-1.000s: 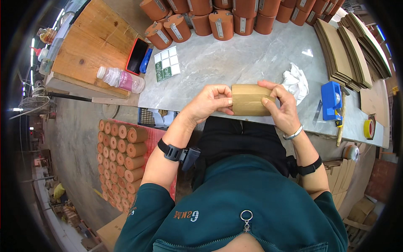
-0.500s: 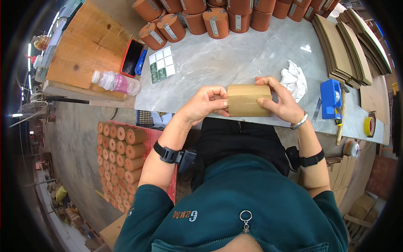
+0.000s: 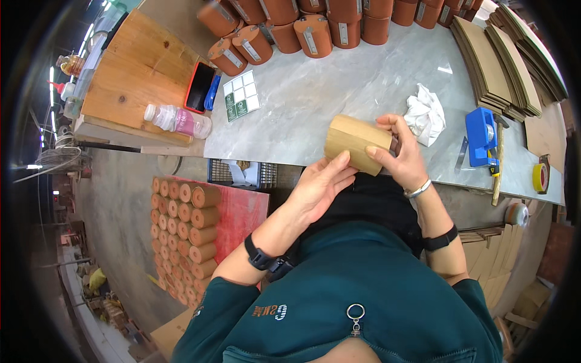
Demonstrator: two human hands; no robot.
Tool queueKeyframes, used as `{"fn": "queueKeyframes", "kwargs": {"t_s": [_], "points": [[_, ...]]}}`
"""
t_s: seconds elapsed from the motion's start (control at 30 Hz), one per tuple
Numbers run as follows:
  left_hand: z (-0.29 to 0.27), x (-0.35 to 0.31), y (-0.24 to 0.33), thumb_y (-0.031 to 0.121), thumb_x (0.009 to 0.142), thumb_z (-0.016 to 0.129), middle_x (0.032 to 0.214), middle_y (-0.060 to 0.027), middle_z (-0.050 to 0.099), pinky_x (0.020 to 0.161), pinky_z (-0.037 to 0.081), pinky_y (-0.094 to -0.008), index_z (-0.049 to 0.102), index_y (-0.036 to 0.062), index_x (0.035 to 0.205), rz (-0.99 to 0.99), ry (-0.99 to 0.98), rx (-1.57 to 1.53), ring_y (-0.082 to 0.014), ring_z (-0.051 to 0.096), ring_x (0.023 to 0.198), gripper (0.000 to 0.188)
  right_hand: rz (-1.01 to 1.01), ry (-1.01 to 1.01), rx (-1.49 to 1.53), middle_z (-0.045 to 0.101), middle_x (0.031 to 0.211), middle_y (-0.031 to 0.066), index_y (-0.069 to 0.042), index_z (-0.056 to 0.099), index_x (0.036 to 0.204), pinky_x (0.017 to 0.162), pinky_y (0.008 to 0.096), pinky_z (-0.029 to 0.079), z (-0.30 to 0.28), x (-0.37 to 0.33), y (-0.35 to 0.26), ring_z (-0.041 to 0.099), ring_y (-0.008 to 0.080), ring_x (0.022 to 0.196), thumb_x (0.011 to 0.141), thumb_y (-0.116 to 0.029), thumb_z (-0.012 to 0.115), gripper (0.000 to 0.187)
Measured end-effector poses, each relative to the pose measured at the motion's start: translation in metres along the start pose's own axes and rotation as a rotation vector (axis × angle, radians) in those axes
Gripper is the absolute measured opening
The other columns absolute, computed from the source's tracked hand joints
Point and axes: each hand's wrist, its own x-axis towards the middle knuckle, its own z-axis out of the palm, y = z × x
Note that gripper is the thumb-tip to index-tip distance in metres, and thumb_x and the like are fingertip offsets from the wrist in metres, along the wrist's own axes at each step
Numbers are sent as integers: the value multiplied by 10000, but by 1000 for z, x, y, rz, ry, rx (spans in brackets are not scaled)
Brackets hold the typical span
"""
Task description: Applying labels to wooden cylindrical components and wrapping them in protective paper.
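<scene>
Head view, looking down on a person at a grey stone worktable. Both hands hold a tan cardboard cylinder above the table's near edge, tilted, its long axis running across the body. Right hand: fingers curled round the cylinder's right end, thumb on its side wall, a grip that steadies the piece. Left hand: fingers straight and pressed together, fingertips laid flat against the cylinder's lower side; it supports rather than clasps, which probably leaves the tube free to turn. Left wrist carries a black watch; right wrist a thin bracelet.

Within reach on the table: a crumpled white cloth just beside the right hand, a blue tape dispenser farther right, a sheet of green-and-white square labels to the left. Rust-brown cylinders stand in rows along the far edge; flat cardboard sheets are stacked at far right. More tubes lie stacked on the floor, lower left.
</scene>
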Motion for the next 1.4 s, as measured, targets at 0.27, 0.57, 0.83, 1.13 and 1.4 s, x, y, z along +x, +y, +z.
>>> {"fn": "queueKeyframes", "kwargs": {"t_s": [0.27,0.57,0.83,1.13,1.4], "points": [[39,20,-8,268,899,696,1274,-73,568,1036,439,-369,461,27,1355,381,-27,-16,-193,550,1188,567,-351,346,-384,503,1072,166,-9,503,1161,866,385,455,26,-33,-25,531,314,987,700,-173,783,564],[109,69,35,226,839,692,1234,-117,580,964,493,-357,452,-10,1341,336,-280,252,-191,581,1142,605,-455,624,-487,535,1080,180,3,529,1172,866,397,457,-45,-52,-62,530,324,974,739,-192,807,550],[195,146,27,260,807,743,1271,-125,576,1012,467,-362,407,1,1407,101,-646,480,-204,570,1179,735,27,971,-780,645,902,189,13,665,880,763,438,455,-177,-86,-11,590,357,864,875,-204,677,217],[221,192,16,253,809,725,1247,-110,585,968,495,-339,417,13,1391,9,-675,614,-195,595,1131,701,194,922,-583,623,652,211,22,664,711,607,445,462,-183,-73,-3,617,363,625,872,-264,665,327],[228,201,30,246,826,700,1207,-126,598,908,532,-333,427,-3,1376,67,-683,632,-201,625,1080,663,43,956,-394,600,578,131,29,642,696,494,372,410,-188,-56,-8,550,213,484,857,-187,692,274]]}}
